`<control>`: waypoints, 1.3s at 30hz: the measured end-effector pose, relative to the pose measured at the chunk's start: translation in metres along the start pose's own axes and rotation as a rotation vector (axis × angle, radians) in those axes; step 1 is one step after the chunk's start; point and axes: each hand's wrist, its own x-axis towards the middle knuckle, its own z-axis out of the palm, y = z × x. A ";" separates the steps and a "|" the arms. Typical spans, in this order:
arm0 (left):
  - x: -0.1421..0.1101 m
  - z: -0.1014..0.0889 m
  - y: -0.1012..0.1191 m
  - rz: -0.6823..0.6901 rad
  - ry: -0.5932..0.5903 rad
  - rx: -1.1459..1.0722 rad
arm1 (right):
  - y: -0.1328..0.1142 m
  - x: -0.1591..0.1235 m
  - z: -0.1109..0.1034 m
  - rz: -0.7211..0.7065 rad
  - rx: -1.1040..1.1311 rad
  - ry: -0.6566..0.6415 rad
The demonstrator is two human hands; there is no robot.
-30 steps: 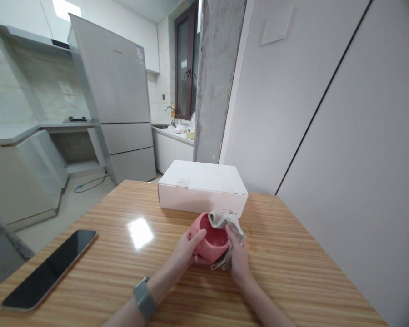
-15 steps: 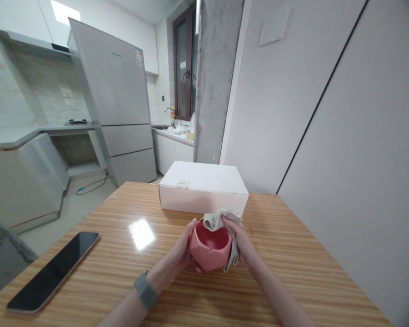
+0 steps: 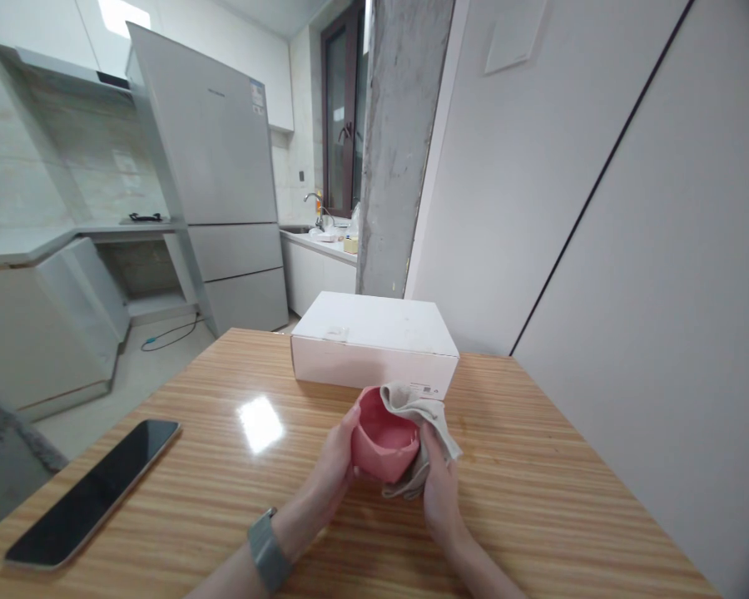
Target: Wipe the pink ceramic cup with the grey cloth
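Note:
A pink faceted ashtray [image 3: 384, 456] is held above the table, its open top tilted toward me. My left hand [image 3: 335, 456] is closed around its left side, thumb near the rim. On the right, my right hand [image 3: 440, 478] grips a light grey cloth [image 3: 443, 428] and presses it against the ashtray's right wall. Part of the cloth lies over the far right rim and some hangs below. The fingertips behind the cloth and under the ashtray are hidden.
Just behind my hands stands a white box [image 3: 374, 329] on the wood-grain table [image 3: 225, 491]. A black phone [image 3: 96, 491] lies at the table's left. Beyond are a fridge [image 3: 212, 158] and, on the right, a white wall [image 3: 649, 274].
The ashtray has turned and tipped, so the notch at its near rim no longer shows there. My right hand has slid lower along the right side with the cloth.

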 end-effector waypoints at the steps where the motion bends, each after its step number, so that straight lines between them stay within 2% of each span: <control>1: -0.001 -0.001 0.000 -0.046 -0.030 0.013 | 0.001 0.000 -0.001 -0.006 -0.021 -0.006; 4: -0.001 -0.006 0.001 -0.160 -0.138 0.036 | 0.000 0.007 -0.005 0.005 -0.025 -0.023; 6: 0.001 -0.009 0.005 -0.216 -0.150 0.061 | -0.002 0.016 -0.007 0.052 0.041 -0.035; 11: 0.004 -0.018 0.012 -0.380 -0.214 0.095 | -0.006 0.024 -0.009 0.312 0.243 -0.195; 14: 0.007 -0.021 0.006 -0.328 -0.210 0.008 | -0.007 0.018 -0.006 0.381 0.260 -0.245; 17: 0.013 -0.020 -0.002 -0.212 -0.140 -0.100 | -0.008 0.014 -0.002 0.337 0.225 -0.261; 21: 0.015 -0.015 -0.004 -0.129 -0.082 -0.120 | -0.008 0.016 -0.001 0.231 0.171 -0.282; 26: 0.005 -0.003 0.005 -0.104 -0.035 -0.087 | -0.005 0.017 -0.007 0.038 0.059 -0.169; 28: -0.001 0.002 0.009 -0.108 -0.067 -0.081 | -0.003 0.015 -0.009 -0.018 -0.002 -0.142; 33: -0.008 0.005 0.014 -0.061 -0.297 -0.119 | -0.005 0.010 -0.008 -0.084 -0.051 -0.119; 35: -0.007 0.000 0.016 -0.104 -0.290 -0.069 | -0.009 0.010 -0.007 -0.096 -0.036 -0.087; 39: -0.003 -0.009 0.023 -0.312 -0.245 0.051 | -0.013 0.009 -0.005 -0.012 0.046 -0.106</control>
